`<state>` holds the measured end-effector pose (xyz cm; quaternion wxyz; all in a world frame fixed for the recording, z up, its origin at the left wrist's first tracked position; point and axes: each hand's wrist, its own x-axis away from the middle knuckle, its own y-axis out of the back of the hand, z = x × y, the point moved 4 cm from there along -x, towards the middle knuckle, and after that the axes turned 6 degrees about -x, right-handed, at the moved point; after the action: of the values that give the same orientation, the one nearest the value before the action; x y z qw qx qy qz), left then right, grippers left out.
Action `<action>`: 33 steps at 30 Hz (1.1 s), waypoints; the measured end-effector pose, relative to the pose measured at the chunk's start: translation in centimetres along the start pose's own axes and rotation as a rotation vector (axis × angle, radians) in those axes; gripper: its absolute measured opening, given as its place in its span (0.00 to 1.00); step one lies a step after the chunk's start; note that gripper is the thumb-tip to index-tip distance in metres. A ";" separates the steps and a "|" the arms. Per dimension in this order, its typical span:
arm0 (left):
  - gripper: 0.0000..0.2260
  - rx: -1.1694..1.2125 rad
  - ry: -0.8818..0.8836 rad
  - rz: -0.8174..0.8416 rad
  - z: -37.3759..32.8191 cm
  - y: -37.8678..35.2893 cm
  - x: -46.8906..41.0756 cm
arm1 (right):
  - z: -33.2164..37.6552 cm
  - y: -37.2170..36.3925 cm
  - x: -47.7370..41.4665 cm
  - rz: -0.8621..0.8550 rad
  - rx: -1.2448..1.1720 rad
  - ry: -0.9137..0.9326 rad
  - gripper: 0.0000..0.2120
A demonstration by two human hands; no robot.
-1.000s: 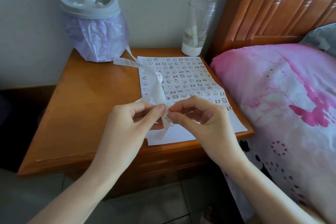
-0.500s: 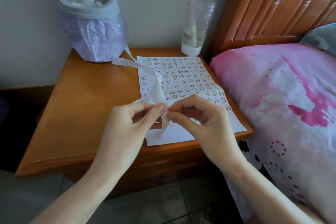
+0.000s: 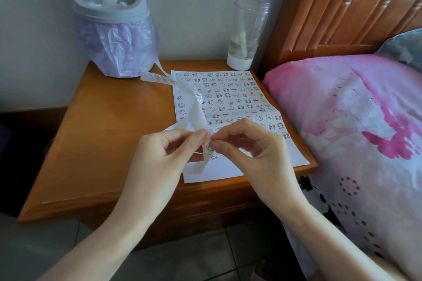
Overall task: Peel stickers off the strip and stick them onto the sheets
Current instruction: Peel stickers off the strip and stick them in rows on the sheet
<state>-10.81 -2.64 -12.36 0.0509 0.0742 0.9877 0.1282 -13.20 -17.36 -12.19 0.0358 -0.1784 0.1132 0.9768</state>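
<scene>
While barely anything is shifting since half a second ago, my left hand (image 3: 159,155) is still pinching the strip (image 3: 196,112) thumb-to-forefinger. My right hand (image 3: 253,155) is pinching its edge, curled, over the sheet (image 3: 239,98) lying on the nightstand (image 3: 102,132).

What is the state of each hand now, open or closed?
Left hand: closed, pinching the strip.
Right hand: closed, pinching the strip too; whether on a sticker cannot be told.
</scene>
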 end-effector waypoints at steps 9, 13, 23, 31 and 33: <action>0.12 -0.100 -0.048 -0.003 0.0 0.0 0.0 | -0.1 -0.4 0.2 0.034 0.124 -0.023 0.03; 0.15 -0.238 -0.116 -0.018 0.2 0.1 -0.1 | 0.2 0.1 0.0 0.094 0.102 -0.063 0.05; 0.07 -0.518 -0.162 -0.045 0.9 0.5 0.0 | -2.0 11.1 -0.8 -0.001 0.214 -0.482 0.04; 0.08 -0.678 -0.157 -0.027 1.2 0.2 0.0 | -3.6 13.2 -0.8 -0.036 0.271 -0.537 0.04; 0.08 -0.702 -0.156 -0.020 1.3 0.1 -0.1 | -3.9 13.1 -0.9 -0.020 0.316 -0.529 0.04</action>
<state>-10.57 -2.26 -13.59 0.1500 0.0521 0.8772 0.4532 -12.44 -31.01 -12.71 0.1011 0.0885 0.2487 0.9592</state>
